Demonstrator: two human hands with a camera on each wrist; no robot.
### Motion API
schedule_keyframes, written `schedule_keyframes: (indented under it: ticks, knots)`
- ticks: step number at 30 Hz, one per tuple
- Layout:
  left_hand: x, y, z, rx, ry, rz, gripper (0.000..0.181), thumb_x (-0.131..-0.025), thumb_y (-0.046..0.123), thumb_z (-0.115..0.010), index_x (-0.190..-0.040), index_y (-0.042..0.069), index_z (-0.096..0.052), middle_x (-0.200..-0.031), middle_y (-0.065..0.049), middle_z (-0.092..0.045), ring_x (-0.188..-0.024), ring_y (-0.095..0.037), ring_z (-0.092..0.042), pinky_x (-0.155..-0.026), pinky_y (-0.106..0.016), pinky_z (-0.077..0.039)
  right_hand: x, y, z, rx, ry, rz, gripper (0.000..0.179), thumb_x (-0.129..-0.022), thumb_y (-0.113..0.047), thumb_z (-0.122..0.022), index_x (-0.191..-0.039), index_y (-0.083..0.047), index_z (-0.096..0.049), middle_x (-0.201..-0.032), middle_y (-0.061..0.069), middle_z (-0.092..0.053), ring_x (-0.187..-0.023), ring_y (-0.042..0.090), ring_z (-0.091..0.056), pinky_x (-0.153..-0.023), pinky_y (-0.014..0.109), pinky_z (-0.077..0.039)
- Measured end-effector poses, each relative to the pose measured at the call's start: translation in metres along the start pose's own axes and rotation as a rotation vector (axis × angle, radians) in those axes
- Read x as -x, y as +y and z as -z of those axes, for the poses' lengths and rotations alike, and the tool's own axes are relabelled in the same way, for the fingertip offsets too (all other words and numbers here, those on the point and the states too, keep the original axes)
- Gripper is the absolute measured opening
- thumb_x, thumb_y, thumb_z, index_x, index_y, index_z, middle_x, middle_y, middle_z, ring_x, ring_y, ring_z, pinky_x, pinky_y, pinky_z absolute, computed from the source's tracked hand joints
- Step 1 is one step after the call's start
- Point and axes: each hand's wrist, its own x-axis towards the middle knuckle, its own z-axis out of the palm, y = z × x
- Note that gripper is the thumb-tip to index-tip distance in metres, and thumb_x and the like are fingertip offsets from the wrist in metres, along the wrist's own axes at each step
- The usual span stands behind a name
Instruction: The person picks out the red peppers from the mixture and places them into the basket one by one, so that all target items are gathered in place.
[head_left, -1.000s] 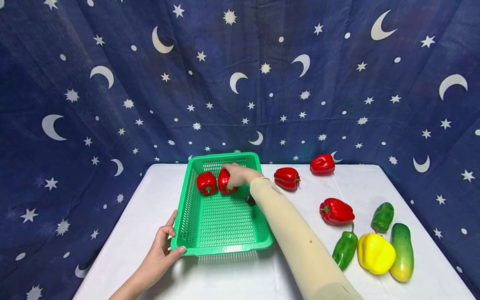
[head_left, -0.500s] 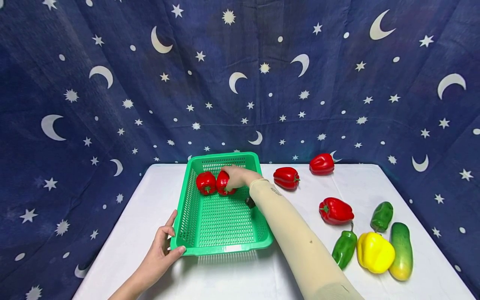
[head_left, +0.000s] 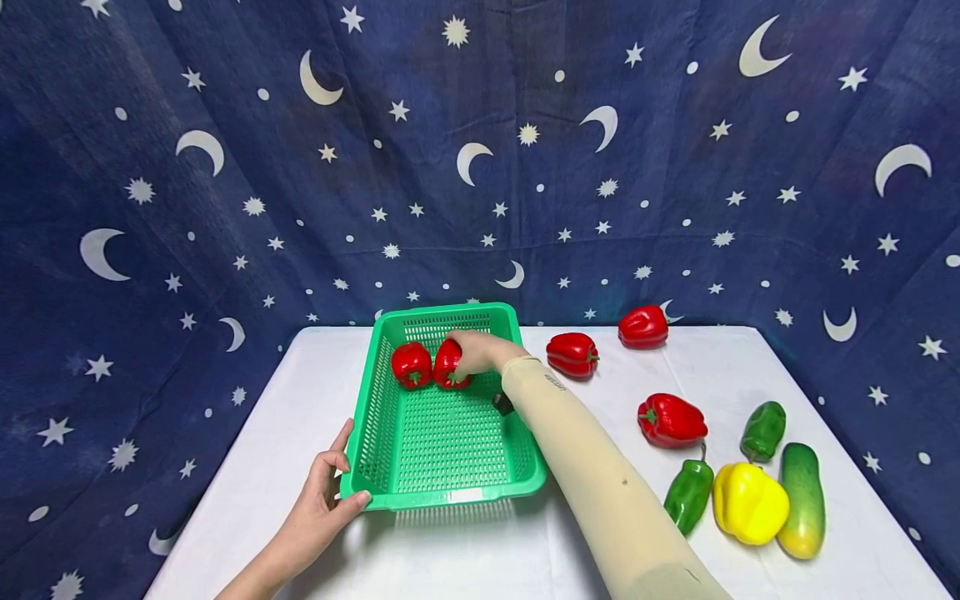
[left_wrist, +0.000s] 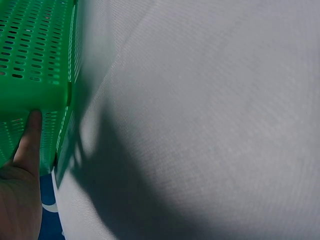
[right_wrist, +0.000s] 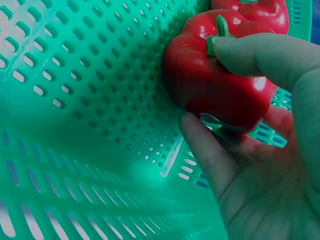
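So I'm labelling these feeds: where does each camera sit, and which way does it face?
Head: worn high, facing forward and down at the green perforated plastic basket on the white table; both forearms show.
Left wrist: beside the basket's outer wall; left hand touches it.
Right wrist: inside the basket; right hand grips a glossy red bell pepper.
All three share the basket.

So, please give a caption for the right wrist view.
Right hand grips a red pepper inside the green basket.
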Motion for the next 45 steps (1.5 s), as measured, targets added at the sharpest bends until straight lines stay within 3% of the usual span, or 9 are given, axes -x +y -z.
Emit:
schedule_keyframes:
  ticks: [15, 31, 45]
  knots:
    - [-0.0005, 0.0008, -0.0001, -0.001, 0.002, 0.003, 0.037, -0.098, -0.008, -0.059, -0.113, 0.001, -0.026, -0.172, -0.011, -0.001, -0.136, -0.028, -0.044, -0.085, -0.033, -0.055, -0.0011, 0.0024, 0.0004, 0.009, 0.010, -0.011, 0.086, -0.082, -0.019, -0.082, -0.156, -0.010, -0.039, -0.141, 0.009, -0.056, -0.121, 0.026, -0.054, -0.098, 0.039, -0.047]
    - [-0.0003, 0.0000, 0.0001, 0.007, -0.001, 0.000, 0.037, -0.098, -0.009, -0.058, -0.113, 0.000, -0.026, -0.172, -0.009, -0.001, -0.137, -0.028, -0.043, -0.086, -0.033, -0.055, -0.0016, 0.0040, 0.0002, 0.045, 0.061, 0.003, 0.073, -0.086, -0.016, -0.078, -0.151, -0.008, -0.047, -0.146, 0.008, -0.056, -0.126, 0.025, -0.053, -0.103, 0.038, -0.044]
    - [0.0001, 0.0016, -0.0015, 0.021, 0.001, 0.013, 0.037, -0.098, -0.009, -0.058, -0.113, 0.001, -0.026, -0.172, -0.010, 0.000, -0.140, -0.024, -0.040, -0.087, -0.032, -0.054, -0.0040, 0.0051, -0.0047, 0.073, 0.085, 0.020, 0.066, -0.088, -0.017, -0.075, -0.149, -0.011, -0.050, -0.136, 0.007, -0.062, -0.119, 0.024, -0.057, -0.100, 0.037, -0.046]
